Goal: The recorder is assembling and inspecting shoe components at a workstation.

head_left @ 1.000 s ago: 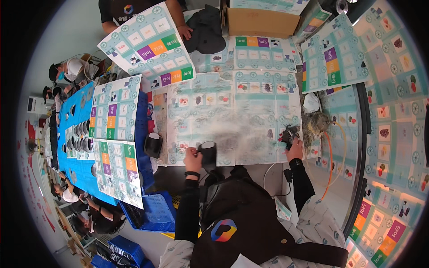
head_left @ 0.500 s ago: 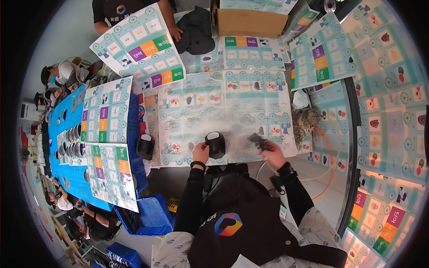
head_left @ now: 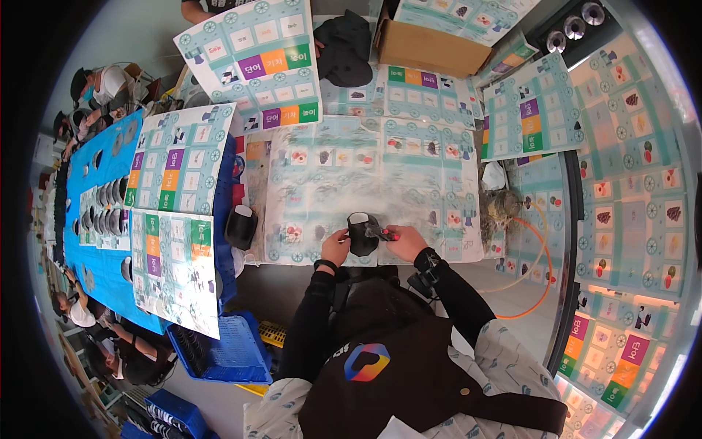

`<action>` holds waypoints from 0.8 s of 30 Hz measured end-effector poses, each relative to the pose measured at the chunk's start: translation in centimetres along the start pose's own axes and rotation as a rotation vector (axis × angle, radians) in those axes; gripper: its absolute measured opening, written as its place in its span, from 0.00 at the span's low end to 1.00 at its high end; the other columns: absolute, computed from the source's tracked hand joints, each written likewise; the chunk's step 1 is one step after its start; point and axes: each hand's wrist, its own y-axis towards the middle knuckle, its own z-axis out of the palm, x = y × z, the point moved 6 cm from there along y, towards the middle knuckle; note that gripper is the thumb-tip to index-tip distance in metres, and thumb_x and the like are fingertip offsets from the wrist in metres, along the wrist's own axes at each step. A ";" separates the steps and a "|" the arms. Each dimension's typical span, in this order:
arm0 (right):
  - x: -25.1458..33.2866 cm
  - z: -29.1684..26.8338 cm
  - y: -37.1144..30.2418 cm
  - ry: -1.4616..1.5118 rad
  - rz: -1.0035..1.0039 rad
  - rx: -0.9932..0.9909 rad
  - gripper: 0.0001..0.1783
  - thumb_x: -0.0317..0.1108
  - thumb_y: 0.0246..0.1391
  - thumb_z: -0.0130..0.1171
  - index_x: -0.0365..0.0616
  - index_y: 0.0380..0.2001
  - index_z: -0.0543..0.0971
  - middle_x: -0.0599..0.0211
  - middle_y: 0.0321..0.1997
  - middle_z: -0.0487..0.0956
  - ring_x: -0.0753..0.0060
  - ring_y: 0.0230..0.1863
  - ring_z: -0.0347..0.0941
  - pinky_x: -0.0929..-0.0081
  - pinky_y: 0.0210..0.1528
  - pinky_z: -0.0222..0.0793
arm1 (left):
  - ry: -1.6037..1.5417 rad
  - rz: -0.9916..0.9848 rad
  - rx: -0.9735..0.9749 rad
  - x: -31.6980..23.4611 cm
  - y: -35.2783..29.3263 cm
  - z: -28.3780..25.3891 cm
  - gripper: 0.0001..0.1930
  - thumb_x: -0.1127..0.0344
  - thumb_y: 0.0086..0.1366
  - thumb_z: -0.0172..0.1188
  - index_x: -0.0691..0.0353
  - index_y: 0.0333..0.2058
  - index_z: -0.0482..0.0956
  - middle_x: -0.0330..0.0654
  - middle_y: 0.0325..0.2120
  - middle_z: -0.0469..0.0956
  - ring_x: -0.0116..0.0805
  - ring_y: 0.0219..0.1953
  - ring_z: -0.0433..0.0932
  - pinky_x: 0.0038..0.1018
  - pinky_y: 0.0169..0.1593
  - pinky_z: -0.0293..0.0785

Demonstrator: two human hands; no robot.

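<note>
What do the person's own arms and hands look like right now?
The left hand and right hand are bare. Close-fitting black sleeves reach the wrists; above them are loose, pale sleeves printed with bluish marks. A dark band circles each wrist; a small dark box sits by the right one, attachment unclear.

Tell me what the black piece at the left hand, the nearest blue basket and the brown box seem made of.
Black piece: perhaps plastic or rubber; its surface looks smooth, with a slight sheen. Blue basket: probably smooth hard plastic, from its even colour and stiff rim. Brown box: likely cardboard, with a matte, flat face.
</note>
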 end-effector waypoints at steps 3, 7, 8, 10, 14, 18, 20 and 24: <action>1.0 0.4 0.6 0.012 -0.034 -0.069 0.19 0.35 0.48 0.57 0.41 0.44 0.80 0.45 0.36 0.81 0.38 0.41 0.77 0.54 0.43 0.73 | -0.004 0.002 0.016 0.0 -0.1 -0.1 0.21 0.62 0.63 0.61 0.61 0.54 0.80 0.50 0.40 0.86 0.47 0.42 0.85 0.37 0.47 0.80; 1.0 -0.4 0.8 -0.004 0.108 -0.022 0.20 0.35 0.48 0.57 0.42 0.45 0.80 0.44 0.36 0.81 0.37 0.42 0.76 0.54 0.44 0.73 | -0.027 0.020 0.039 -0.1 -0.1 0.0 0.20 0.62 0.63 0.62 0.61 0.52 0.80 0.50 0.40 0.86 0.47 0.42 0.85 0.37 0.47 0.80; 0.3 -0.3 0.6 -0.062 0.080 -0.022 0.19 0.35 0.48 0.57 0.42 0.45 0.80 0.43 0.36 0.81 0.37 0.42 0.76 0.54 0.44 0.73 | -0.024 0.037 0.048 -0.3 -0.1 0.1 0.19 0.63 0.63 0.62 0.62 0.52 0.80 0.50 0.39 0.86 0.47 0.42 0.85 0.37 0.47 0.80; 0.2 -0.4 0.2 -0.122 0.056 -0.019 0.19 0.34 0.48 0.57 0.42 0.45 0.80 0.43 0.36 0.81 0.36 0.42 0.76 0.54 0.43 0.73 | 0.010 0.052 0.066 -0.9 -0.1 0.1 0.20 0.66 0.64 0.61 0.63 0.54 0.79 0.48 0.40 0.85 0.41 0.40 0.85 0.33 0.43 0.81; 0.8 -0.1 0.3 -0.078 0.004 -0.039 0.17 0.38 0.51 0.55 0.44 0.43 0.81 0.44 0.35 0.81 0.36 0.42 0.76 0.48 0.44 0.72 | 0.025 0.043 0.090 -2.3 -0.2 0.4 0.20 0.69 0.65 0.60 0.64 0.55 0.76 0.45 0.40 0.84 0.34 0.37 0.84 0.30 0.38 0.83; -0.4 -1.0 0.2 -0.071 0.037 -0.119 0.16 0.36 0.50 0.54 0.44 0.41 0.81 0.44 0.34 0.81 0.35 0.41 0.75 0.46 0.43 0.71 | -0.039 0.014 0.068 -2.9 -0.5 0.4 0.18 0.65 0.62 0.63 0.62 0.51 0.79 0.47 0.36 0.86 0.42 0.38 0.85 0.36 0.44 0.80; -1.9 -1.3 -0.2 -0.177 0.038 -0.098 0.18 0.35 0.48 0.57 0.44 0.44 0.80 0.44 0.37 0.81 0.36 0.42 0.75 0.51 0.44 0.72 | -0.044 0.010 0.078 -3.0 -0.3 0.5 0.18 0.65 0.62 0.63 0.62 0.50 0.78 0.46 0.35 0.85 0.42 0.37 0.85 0.35 0.42 0.80; -1.9 -0.2 -1.7 -0.148 0.091 0.096 0.20 0.36 0.48 0.56 0.44 0.45 0.81 0.44 0.39 0.81 0.36 0.43 0.75 0.52 0.46 0.71 | -0.039 0.036 0.050 -2.1 -0.4 0.2 0.18 0.66 0.62 0.63 0.62 0.50 0.78 0.46 0.35 0.85 0.41 0.36 0.85 0.34 0.41 0.80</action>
